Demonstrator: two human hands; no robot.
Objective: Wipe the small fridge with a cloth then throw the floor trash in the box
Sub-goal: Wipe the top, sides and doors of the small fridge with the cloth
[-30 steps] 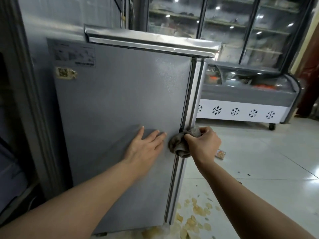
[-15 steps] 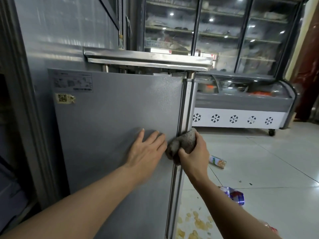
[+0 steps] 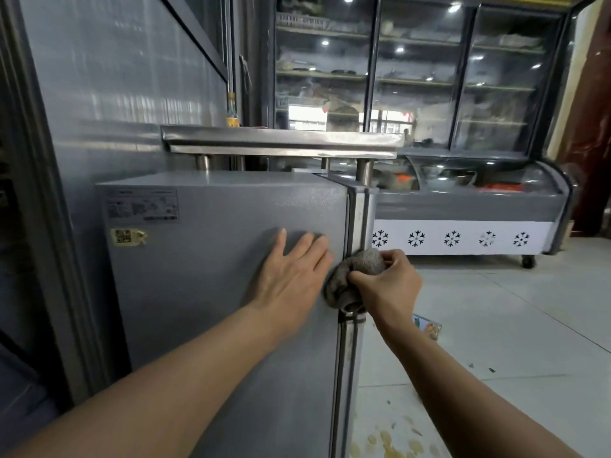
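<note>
The small grey fridge stands in front of me, its side panel facing the camera and its door seam on the right. My left hand lies flat on the side panel with fingers spread. My right hand grips a bunched grey-brown cloth pressed against the fridge's front corner edge. A small colourful packet lies on the floor behind my right wrist, partly hidden. Yellowish scraps are scattered on the tiles by the fridge's foot.
A steel shelf on posts sits above the fridge. A chest display freezer with snowflake marks stands behind on wheels, with tall glass-door coolers above it. A large grey cabinet is at the left. White tiled floor extends right.
The view has tilted up and the fridge's top now shows. My right hand with the cloth has slid up along the corner edge. The left hand stays flat on the side panel.
</note>
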